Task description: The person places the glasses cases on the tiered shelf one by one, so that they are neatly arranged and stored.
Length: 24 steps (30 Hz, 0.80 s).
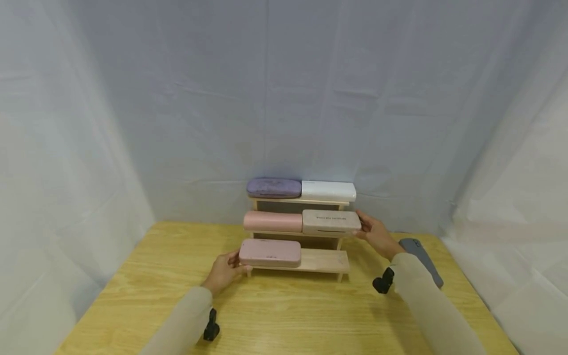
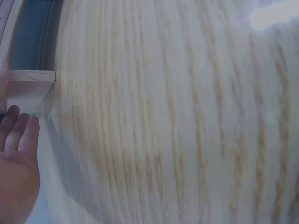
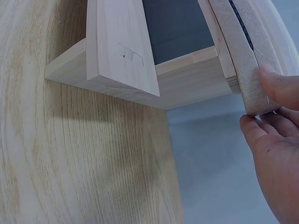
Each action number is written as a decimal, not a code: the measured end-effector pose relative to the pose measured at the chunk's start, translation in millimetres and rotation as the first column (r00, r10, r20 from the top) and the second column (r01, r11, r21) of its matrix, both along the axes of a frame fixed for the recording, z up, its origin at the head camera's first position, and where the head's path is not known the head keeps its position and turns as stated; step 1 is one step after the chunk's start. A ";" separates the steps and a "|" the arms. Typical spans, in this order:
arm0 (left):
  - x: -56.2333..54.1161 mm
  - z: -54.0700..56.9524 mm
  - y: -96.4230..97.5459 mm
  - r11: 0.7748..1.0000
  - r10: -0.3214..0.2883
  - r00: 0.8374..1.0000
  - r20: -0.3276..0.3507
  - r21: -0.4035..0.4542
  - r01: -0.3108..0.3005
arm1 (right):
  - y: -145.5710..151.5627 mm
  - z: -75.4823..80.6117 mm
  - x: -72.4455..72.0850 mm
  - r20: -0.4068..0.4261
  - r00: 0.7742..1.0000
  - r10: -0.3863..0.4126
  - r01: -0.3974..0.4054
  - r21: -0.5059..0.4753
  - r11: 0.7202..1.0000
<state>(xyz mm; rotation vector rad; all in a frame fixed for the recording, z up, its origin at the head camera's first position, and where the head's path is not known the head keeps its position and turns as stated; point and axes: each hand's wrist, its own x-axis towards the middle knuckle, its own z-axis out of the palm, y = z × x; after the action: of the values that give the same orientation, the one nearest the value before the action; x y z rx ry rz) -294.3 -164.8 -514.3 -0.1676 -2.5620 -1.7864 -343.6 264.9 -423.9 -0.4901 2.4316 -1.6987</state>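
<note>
A three-step wooden rack bears several oblong cases that look like glasses cases. At the left end of the lowest step my left hand grips a dusty-pink glasses case, thumb along its front. In the left wrist view, the fingers show beside the rack's end, the case mostly out of frame. My right hand pinches the right end of a beige glasses case on the middle step. The right wrist view has its thumb on the front face and fingers round the end.
A pink case lies left of the beige one. On the top step are a purple case and a white case. A grey phone-like object lies right of the rack on the wooden table. Pale curtains hang behind.
</note>
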 end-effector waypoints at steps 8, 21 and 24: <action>-1.1 1.4 1.2 1.000 0.005 1.000 0.017 0.008 -0.006 | -0.2 1.0 -0.2 -0.008 1.000 0.002 -0.002 0.005 1.000; -0.3 0.8 1.8 1.000 -0.003 1.000 -0.027 -0.014 0.003 | -0.8 7.5 6.8 0.003 0.999 -0.034 0.033 0.074 0.997; -1.2 -2.2 0.0 1.000 -0.005 1.000 -0.025 -0.003 0.005 | 0.6 7.4 8.9 -0.003 0.999 -0.040 0.040 0.072 0.997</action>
<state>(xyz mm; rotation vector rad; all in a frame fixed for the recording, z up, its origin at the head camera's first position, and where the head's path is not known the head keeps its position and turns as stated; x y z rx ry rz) -295.5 -164.9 -516.5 -0.1952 -2.5497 -1.7702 -334.8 265.5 -416.4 -0.4369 2.5105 -1.6187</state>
